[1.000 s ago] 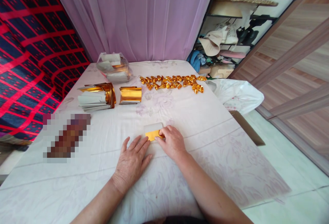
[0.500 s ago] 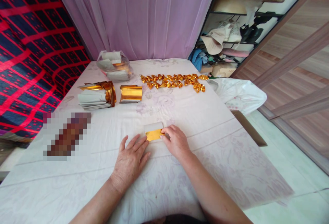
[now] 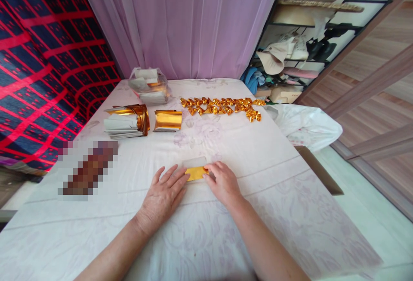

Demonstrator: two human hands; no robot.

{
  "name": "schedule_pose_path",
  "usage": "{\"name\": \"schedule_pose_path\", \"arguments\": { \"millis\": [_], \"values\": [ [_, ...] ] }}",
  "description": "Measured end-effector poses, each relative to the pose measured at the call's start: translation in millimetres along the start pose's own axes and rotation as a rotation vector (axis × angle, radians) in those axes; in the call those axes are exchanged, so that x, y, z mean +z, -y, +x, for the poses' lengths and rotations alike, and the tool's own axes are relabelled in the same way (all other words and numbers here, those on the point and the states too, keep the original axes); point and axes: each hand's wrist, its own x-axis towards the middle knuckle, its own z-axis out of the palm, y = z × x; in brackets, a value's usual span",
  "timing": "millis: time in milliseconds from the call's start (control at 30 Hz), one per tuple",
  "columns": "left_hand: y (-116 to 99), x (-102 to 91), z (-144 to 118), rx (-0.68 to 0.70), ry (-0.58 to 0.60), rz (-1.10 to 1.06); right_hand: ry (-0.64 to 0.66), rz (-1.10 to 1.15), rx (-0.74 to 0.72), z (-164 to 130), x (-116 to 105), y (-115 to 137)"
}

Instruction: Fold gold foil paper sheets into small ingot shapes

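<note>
A sheet of gold foil paper (image 3: 195,173) lies on the cloth in front of me, partly folded over so that a pale strip shows along its far side. My left hand (image 3: 166,192) rests flat on the table, fingers stretched, with its fingertips on the sheet's left end. At the right end, my right hand (image 3: 224,182) pinches the paper's edge between thumb and fingers. Folded gold foil pieces (image 3: 222,105) stand in rows farther back. To their left are a small stack of gold paper (image 3: 168,121) and a larger fanned stack (image 3: 124,124).
A clear plastic bag (image 3: 150,86) with more paper sits at the back left. The flowered tablecloth (image 3: 145,152) covers the table. A pixelated reddish-brown patch (image 3: 92,167) is at the left. A white plastic bag (image 3: 309,127) lies beyond the right edge, near crowded shelves (image 3: 290,53).
The view has shifted slightly, moving everything a little right and down in the picture. Both hands stay on the gold foil paper, and its fold looks much the same.
</note>
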Motion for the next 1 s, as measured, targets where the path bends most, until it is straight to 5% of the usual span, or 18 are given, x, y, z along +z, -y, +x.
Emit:
{"name": "schedule_pose_path", "arguments": {
  "millis": [267,767,1000],
  "values": [
    [10,6.0,6,0.027,0.099,-0.054,-0.051,-0.02,-0.096,-1,2,-4],
    [-22,-1.1,-4,-0.168,0.014,-0.064,0.13,0.048,-0.351,-11,-8,14],
    [-23,-1.4,-2,-0.21,0.019,-0.147,0.084,0.02,-0.395,-12,-3,11]
  ]
}}
